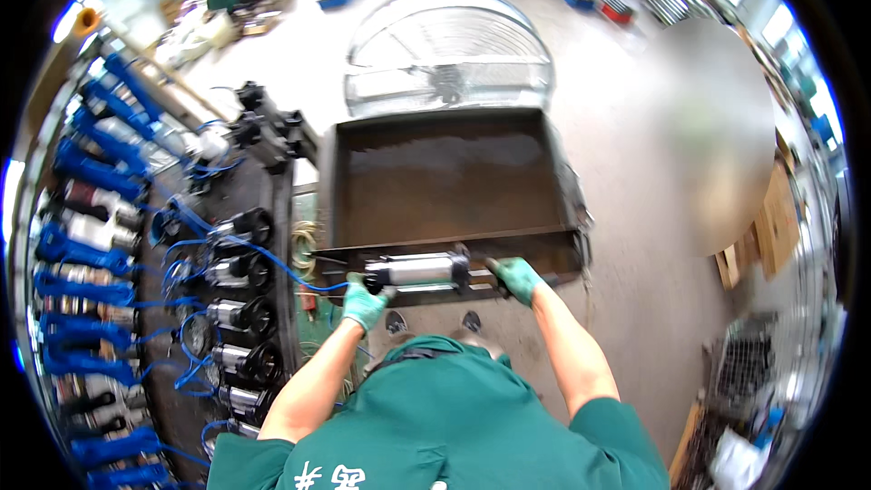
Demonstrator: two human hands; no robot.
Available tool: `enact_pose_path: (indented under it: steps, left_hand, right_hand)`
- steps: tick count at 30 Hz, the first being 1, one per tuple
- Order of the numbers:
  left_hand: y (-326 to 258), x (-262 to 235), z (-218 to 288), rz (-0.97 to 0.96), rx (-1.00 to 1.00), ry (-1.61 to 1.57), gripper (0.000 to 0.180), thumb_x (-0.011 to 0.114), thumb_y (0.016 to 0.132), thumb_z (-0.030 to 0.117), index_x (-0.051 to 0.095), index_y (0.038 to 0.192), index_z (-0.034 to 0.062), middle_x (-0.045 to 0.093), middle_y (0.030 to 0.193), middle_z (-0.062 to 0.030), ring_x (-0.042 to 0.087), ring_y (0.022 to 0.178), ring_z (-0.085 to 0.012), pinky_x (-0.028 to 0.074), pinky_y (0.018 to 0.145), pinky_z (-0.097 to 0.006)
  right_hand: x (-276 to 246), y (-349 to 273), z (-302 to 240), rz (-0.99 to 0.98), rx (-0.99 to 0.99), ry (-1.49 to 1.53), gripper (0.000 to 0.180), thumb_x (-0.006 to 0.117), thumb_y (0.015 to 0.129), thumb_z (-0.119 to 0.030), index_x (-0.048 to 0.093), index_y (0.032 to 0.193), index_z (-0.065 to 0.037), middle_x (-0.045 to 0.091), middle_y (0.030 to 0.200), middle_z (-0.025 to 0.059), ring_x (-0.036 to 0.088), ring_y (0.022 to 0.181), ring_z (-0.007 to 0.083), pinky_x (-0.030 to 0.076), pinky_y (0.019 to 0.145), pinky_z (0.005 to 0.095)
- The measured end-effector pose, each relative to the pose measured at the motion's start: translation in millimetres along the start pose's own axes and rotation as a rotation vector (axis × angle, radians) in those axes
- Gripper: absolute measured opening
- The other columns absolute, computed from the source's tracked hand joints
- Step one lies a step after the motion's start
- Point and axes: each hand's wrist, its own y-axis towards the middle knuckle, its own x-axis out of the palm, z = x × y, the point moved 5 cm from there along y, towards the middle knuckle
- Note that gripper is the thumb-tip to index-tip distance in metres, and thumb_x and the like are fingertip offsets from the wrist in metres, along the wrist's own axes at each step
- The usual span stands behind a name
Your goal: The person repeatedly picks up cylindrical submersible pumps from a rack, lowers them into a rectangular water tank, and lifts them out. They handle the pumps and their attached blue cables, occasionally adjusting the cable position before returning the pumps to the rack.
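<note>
Workshop floor, dark metal tray point(445, 181), both gloved hands' fingers clamped on a shiny steel pump cylinder point(419, 270) with black ends.

Both gloved hands, left point(365, 302) and right point(516, 278), are closed in grips, forearms extended forward.

A round wire fan guard point(447, 53) lies on the floor point(671, 127); blue hoses point(86, 245) crowd the rack's left edge.
</note>
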Motion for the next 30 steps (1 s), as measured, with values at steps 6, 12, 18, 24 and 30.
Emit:
enact_pose_path:
  steps: [6, 12, 18, 24, 30]
  left_hand:
    - [-6, 2, 19, -0.006, 0.011, -0.007, 0.059, 0.089, 0.083, 0.018, 0.045, 0.12, 0.0023, 0.066, 0.103, -0.0095, 0.062, 0.091, -0.0182, 0.054, 0.084, -0.034]
    - [-6, -4, 11, -0.004, 0.007, 0.063, 0.061, 0.09, 0.082, 0.017, 0.046, 0.121, 0.0009, 0.066, 0.103, -0.0111, 0.061, 0.092, -0.02, 0.053, 0.085, -0.035]
    - [-7, -5, 12, 0.004, -0.023, 0.016, 0.057, 0.089, 0.084, 0.015, 0.047, 0.12, 0.0028, 0.065, 0.103, -0.0076, 0.06, 0.092, -0.0169, 0.052, 0.085, -0.033]
    - [-5, -1, 25, -0.029, -0.034, 0.009, 0.056, 0.089, 0.084, 0.015, 0.048, 0.121, 0.003, 0.065, 0.104, -0.0067, 0.06, 0.093, -0.0157, 0.052, 0.085, -0.032]
    - [-8, -5, 25, -0.014, -0.002, 0.049, 0.062, 0.09, 0.083, 0.019, 0.047, 0.124, 0.0003, 0.065, 0.106, -0.009, 0.06, 0.094, -0.0185, 0.053, 0.087, -0.034]
  right_hand:
    - [-24, 1, 10, 0.342, -0.287, -0.318, 0.046, 0.064, 0.1, -0.05, 0.075, 0.106, -0.006, 0.074, 0.094, 0.0173, 0.07, 0.085, 0.0311, 0.056, 0.08, 0.0419]
    - [-146, -54, 80, 1.275, -0.24, -0.48, 0.029, 0.074, 0.089, -0.02, 0.065, 0.112, -0.005, 0.067, 0.108, 0.021, 0.066, 0.099, 0.0399, 0.052, 0.093, 0.0492]
    - [-184, -10, 121, 0.821, 0.27, -0.408, 0.065, 0.076, 0.089, -0.037, 0.043, 0.131, 0.001, 0.07, 0.115, 0.0295, 0.071, 0.103, 0.0424, 0.055, 0.094, 0.0491]
    - [-211, 35, 72, 0.896, 0.177, -0.223, 0.053, 0.069, 0.095, -0.03, 0.037, 0.13, -0.005, 0.069, 0.099, 0.0223, 0.072, 0.084, 0.0328, 0.058, 0.079, 0.047]
    - [-140, -7, 32, 0.608, -0.05, -0.322, 0.026, 0.065, 0.097, -0.026, 0.059, 0.112, -0.006, 0.07, 0.088, 0.0197, 0.07, 0.081, 0.0307, 0.057, 0.078, 0.0447]
